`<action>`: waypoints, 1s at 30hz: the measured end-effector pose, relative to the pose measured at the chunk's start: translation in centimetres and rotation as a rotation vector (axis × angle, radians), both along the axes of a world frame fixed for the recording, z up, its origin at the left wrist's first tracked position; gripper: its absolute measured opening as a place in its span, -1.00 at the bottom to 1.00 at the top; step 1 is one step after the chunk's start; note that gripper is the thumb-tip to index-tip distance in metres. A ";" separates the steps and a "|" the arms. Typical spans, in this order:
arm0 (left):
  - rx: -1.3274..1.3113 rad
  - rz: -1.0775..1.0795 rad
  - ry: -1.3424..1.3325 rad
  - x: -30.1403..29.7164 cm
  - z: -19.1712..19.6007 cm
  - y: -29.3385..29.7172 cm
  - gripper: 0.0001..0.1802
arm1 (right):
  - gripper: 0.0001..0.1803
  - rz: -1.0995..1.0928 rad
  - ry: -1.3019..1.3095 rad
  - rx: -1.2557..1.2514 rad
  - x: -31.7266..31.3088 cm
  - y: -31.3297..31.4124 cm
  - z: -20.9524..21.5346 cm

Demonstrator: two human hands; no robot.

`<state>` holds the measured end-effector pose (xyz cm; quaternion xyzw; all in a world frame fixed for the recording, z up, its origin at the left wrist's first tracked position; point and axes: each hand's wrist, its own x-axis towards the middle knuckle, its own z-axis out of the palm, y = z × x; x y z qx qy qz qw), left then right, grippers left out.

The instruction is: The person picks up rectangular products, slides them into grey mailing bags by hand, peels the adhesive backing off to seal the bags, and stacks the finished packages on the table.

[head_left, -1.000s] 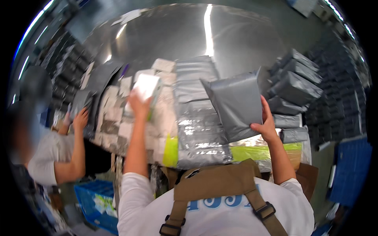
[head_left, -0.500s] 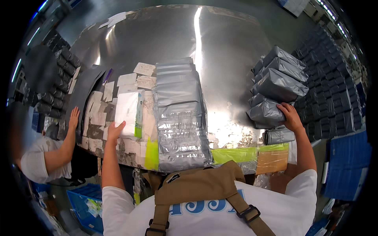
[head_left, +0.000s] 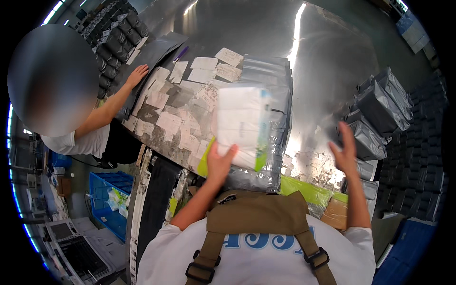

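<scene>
My left hand (head_left: 220, 164) grips the lower left edge of a white plastic-wrapped pack (head_left: 241, 124) with a green and blue side, much like a pack of tissues. The pack is over a stack of flat grey mailing bags (head_left: 278, 102) and hides much of it. Slightly blurred, my right hand (head_left: 346, 149) is open with thumb and fingers apart, holding nothing. Beside it at the right, several filled grey mailing bags (head_left: 380, 104) stand and lean together on the metal table (head_left: 323, 66).
At the left a person's hand (head_left: 138, 76) rests by dark flat sheets (head_left: 164, 52). Paper scraps (head_left: 169, 122) and a purple pen (head_left: 180, 54) lie nearer me. Below are a conveyor belt (head_left: 159, 199) and a blue crate (head_left: 97, 202). Piled grey parcels (head_left: 413, 156) rise at the right.
My left hand has lifted the white pack and brought it right, over the flat bags. My right hand has let go of the filled grey bag and opened. The view has shifted left.
</scene>
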<state>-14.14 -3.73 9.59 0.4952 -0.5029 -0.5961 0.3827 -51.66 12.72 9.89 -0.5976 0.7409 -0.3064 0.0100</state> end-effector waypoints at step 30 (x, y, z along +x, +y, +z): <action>-1.031 -0.863 -0.567 -0.4 -11.5 -8.3 -0.85 | -0.10 -0.172 -1.354 0.087 22.9 0.3 -6.0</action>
